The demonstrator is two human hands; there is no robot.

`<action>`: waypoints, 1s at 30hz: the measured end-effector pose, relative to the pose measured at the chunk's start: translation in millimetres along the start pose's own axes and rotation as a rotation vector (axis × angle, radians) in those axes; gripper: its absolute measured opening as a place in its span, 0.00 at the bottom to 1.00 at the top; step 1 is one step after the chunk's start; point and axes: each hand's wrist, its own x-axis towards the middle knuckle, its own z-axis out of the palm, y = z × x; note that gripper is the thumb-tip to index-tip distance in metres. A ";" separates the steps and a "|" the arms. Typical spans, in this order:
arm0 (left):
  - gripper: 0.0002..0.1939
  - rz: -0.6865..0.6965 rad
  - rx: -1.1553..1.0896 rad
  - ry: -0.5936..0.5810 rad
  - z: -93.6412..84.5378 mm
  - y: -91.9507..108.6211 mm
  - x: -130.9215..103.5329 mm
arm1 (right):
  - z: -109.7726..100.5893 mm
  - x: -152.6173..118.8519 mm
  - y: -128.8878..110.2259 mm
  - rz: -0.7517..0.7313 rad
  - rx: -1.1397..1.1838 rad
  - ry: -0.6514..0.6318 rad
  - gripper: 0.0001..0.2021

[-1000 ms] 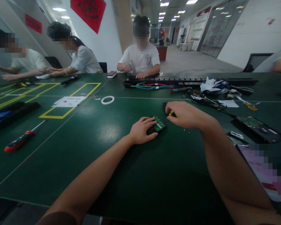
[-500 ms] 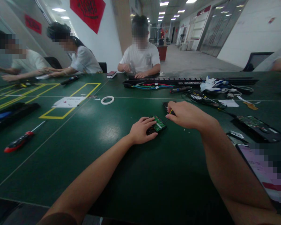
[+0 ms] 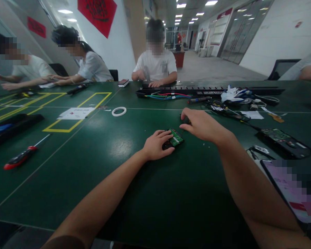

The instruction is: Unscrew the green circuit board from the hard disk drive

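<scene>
While the left hand [image 3: 156, 145] lies spread-fingered on a green rectangular circuit board [image 3: 177, 138], the right hand [image 3: 202, 125] curls at right.
Whether its fingers pinch anything, I cannot tell.

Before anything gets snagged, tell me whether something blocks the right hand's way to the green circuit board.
Nothing visible blocks the right hand from the right side of the green circuit board; the left hand covers part of its left side.
</scene>
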 end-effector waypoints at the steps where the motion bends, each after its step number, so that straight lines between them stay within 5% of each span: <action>1: 0.35 -0.001 -0.002 -0.001 -0.1 -0.1 0.1 | 1.9 1.6 0.1 -0.028 0.016 0.012 0.08; 11: 0.36 -0.073 0.068 -0.040 -2.4 11.5 0.5 | 14.0 6.0 -0.3 -0.016 0.143 0.064 0.10; 17: 0.36 -0.202 0.167 -0.079 -6.0 31.9 0.6 | 47.5 8.8 7.0 0.088 0.257 0.306 0.16; 30: 0.33 -0.096 0.129 -0.260 -36.5 22.4 5.5 | 76.7 4.7 9.6 0.067 0.382 0.485 0.29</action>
